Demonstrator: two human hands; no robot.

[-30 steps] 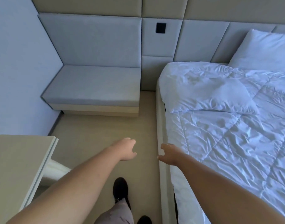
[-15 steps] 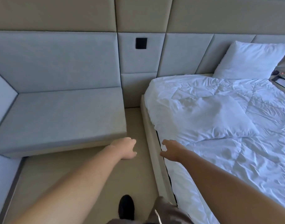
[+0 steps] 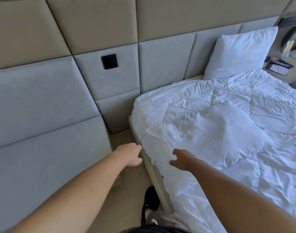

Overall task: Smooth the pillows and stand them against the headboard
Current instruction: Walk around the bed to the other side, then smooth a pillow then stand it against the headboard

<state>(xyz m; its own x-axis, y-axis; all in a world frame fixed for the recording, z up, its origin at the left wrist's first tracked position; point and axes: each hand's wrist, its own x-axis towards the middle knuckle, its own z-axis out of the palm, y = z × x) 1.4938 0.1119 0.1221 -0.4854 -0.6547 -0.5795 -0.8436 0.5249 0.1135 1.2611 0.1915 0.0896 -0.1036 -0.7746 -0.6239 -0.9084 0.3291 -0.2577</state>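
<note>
A white pillow [image 3: 211, 132] lies flat and rumpled on the white quilt, near the bed's left edge. A second white pillow [image 3: 241, 52] stands upright against the padded headboard [image 3: 165, 64] at the far right. My right hand [image 3: 181, 158] hovers open over the near corner of the flat pillow, fingers spread, holding nothing. My left hand [image 3: 128, 153] reaches forward beside the bed's edge, fingers loosely curled, holding nothing.
A grey upholstered bench [image 3: 43, 157] fills the left side, leaving a narrow strip of floor between it and the bed frame [image 3: 154, 175]. A bedside table [image 3: 281, 68] with a card and small items stands beyond the far pillow. My shoe [image 3: 150, 200] is on the floor.
I have stepped closer to the bed and turned right. Both hands have come forward, the right one now over the flat pillow's corner with its fingers spread wider.
</note>
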